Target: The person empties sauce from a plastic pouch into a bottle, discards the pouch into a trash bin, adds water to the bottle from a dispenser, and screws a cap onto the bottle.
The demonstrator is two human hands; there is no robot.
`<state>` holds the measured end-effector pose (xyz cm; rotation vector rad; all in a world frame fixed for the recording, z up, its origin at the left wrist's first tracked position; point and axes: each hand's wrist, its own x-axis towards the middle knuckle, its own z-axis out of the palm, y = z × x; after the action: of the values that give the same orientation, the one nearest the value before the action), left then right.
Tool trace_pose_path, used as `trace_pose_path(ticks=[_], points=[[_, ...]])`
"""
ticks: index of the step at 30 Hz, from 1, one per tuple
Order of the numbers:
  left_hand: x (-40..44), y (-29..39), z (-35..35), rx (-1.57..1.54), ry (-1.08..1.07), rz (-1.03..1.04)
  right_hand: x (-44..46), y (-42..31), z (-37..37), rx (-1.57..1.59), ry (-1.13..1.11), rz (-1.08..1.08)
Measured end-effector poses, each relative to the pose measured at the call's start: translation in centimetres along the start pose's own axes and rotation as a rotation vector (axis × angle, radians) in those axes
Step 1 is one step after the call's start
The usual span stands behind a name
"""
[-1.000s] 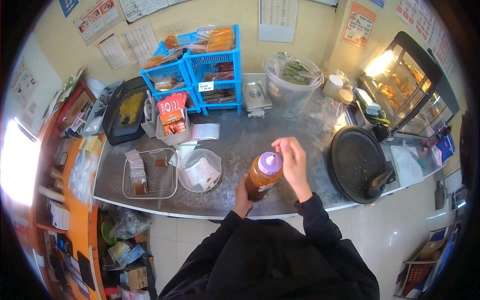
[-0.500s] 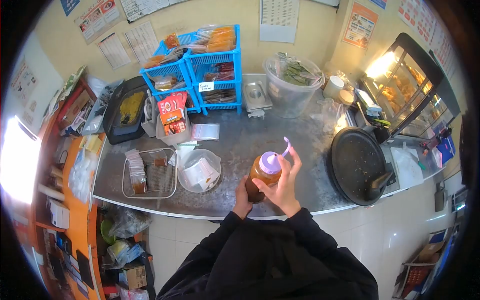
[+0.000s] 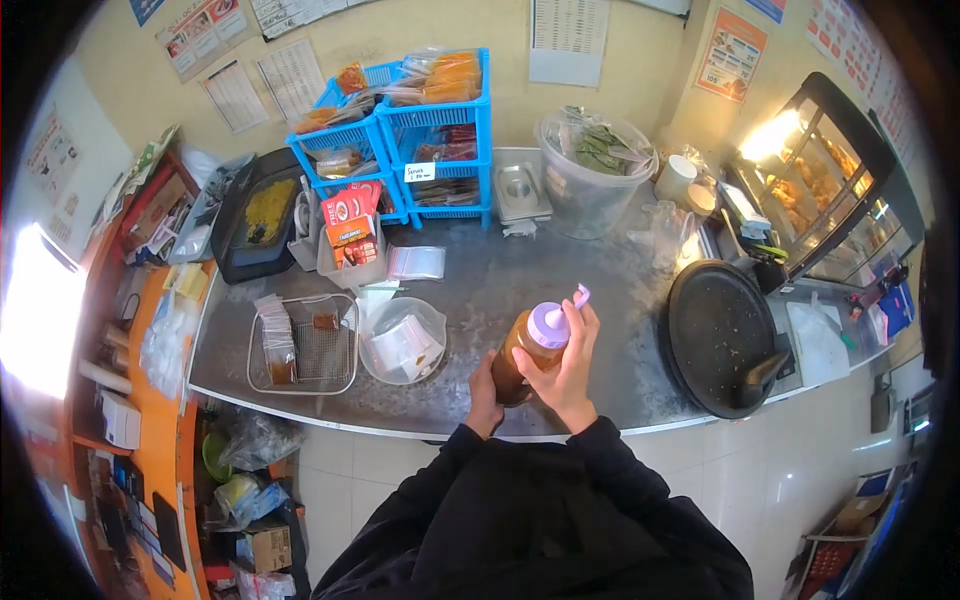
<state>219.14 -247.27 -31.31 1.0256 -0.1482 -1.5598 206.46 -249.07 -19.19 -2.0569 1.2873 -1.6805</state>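
Observation:
A squeeze bottle [image 3: 516,365] of brown sauce with a purple lid [image 3: 548,325] is upright, tilted slightly, over the front edge of the metal counter [image 3: 480,280]. My left hand [image 3: 484,397] is wrapped round its lower left side. My right hand [image 3: 568,370] holds its right side, thumb against the bottle and fingers raised beside the lid. The lid's cap strap stands up from the nozzle, touching my fingertips. Left of the bottle are a clear round tub [image 3: 403,340] with small plastic bags and a wire basket [image 3: 303,388] with sauce packets.
Blue stacked baskets [image 3: 437,120] of packets stand at the back, beside a metal container [image 3: 520,190] and a clear bucket [image 3: 596,190] of leaves. A stone mortar [image 3: 720,335] with a pestle [image 3: 765,370] lies at the right, near a lit food display case [image 3: 815,180].
My right hand has come from above the lid to the bottle's right side, and the cap strap now stands up. The view has shifted slightly.

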Motion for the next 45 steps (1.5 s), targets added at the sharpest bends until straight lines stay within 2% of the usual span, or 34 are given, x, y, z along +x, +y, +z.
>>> trace_pose_path(ticks=[5,8,11,14,15,17,18,20,22,23,26,27,28,30,31,32,33,34,35,36,37,38,40,42,44,45], points=[[-0.9,1.6,1.7,0.026,0.041,0.016,1.5,0.1,-0.3,0.038,-0.012,-0.027],[-1.9,3.8,2.9,0.131,0.018,0.014,3.9,0.5,-0.8,0.174,0.057,0.100],[-5.9,8.3,5.4,0.318,-0.200,0.210,6.4,3.7,-1.0,0.590,0.267,0.470],[-10.9,11.8,7.9,0.413,-0.405,0.397,4.6,11.6,-1.5,1.399,0.235,0.967],[-12.0,12.2,8.3,0.353,-0.502,0.396,4.1,12.1,-1.4,1.512,0.070,1.055],[-13.4,12.6,8.8,0.231,-0.697,0.393,3.8,10.2,-0.8,1.575,0.431,1.332],[-13.1,12.4,8.3,0.250,-0.639,0.395,4.2,8.9,-0.7,1.595,0.620,1.458],[-11.8,11.3,6.0,0.292,-0.521,0.388,3.2,9.6,-0.6,1.538,0.464,1.306],[-10.1,10.6,3.0,0.162,-0.485,0.130,2.8,9.6,-0.7,1.517,0.319,1.141],[-9.3,9.8,1.7,0.095,-0.461,-0.002,3.1,7.6,-0.5,1.233,0.353,0.967],[-7.4,6.9,-1.5,-0.095,-0.451,-0.315,3.7,0.5,-1.4,0.375,0.159,0.289],[-7.4,5.9,-1.5,-0.062,-0.345,-0.315,3.3,-0.2,-1.6,0.366,0.122,0.248],[-7.8,5.6,-1.8,-0.020,-0.337,-0.260,2.9,-0.7,-1.8,0.358,0.083,0.205],[-9.1,5.6,-2.0,0.067,-0.319,-0.155,2.5,-0.4,-1.7,0.559,0.141,0.418],[-9.3,5.5,-2.4,0.134,-0.316,0.000,2.3,0.9,-1.2,0.765,0.238,0.671],[-10.0,6.5,-2.1,0.136,-0.447,-0.004,1.9,2.7,-0.6,0.972,0.334,0.919],[-11.7,8.3,-1.3,0.140,-0.577,-0.007,-0.7,7.2,-0.1,1.270,0.220,1.192],[-13.3,9.7,-0.4,0.145,-0.706,-0.006,-1.4,7.7,0.1,1.345,0.260,1.249],[-14.3,9.9,0.7,0.234,-0.631,0.098,-1.3,8.0,0.4,1.422,0.297,1.301],[-14.1,9.9,0.7,0.186,-0.583,0.095,-1.3,8.4,0.6,1.498,0.337,1.356],[-13.8,9.7,0.5,0.140,-0.534,0.083,-1.3,8.9,0.5,1.568,0.276,1.316],[-13.4,9.4,0.2,0.097,-0.486,0.065,-0.4,7.0,0.4,1.390,0.259,1.192],[-12.0,8.5,-0.5,-0.097,-0.377,-0.122,3.0,0.7,-0.4,1.030,0.228,0.946],[-10.2,7.3,-1.9,-0.179,-0.342,-0.237,3.1,-1.0,-0.8,0.674,-0.002,0.434],[-9.4,6.7,-3.0,-0.149,-0.385,-0.281,3.3,-3.6,-1.3,0.562,-0.110,0.115],[-9.4,6.9,-2.9,-0.119,-0.373,-0.248,3.4,-3.5,-1.2,0.586,-0.057,0.200]])
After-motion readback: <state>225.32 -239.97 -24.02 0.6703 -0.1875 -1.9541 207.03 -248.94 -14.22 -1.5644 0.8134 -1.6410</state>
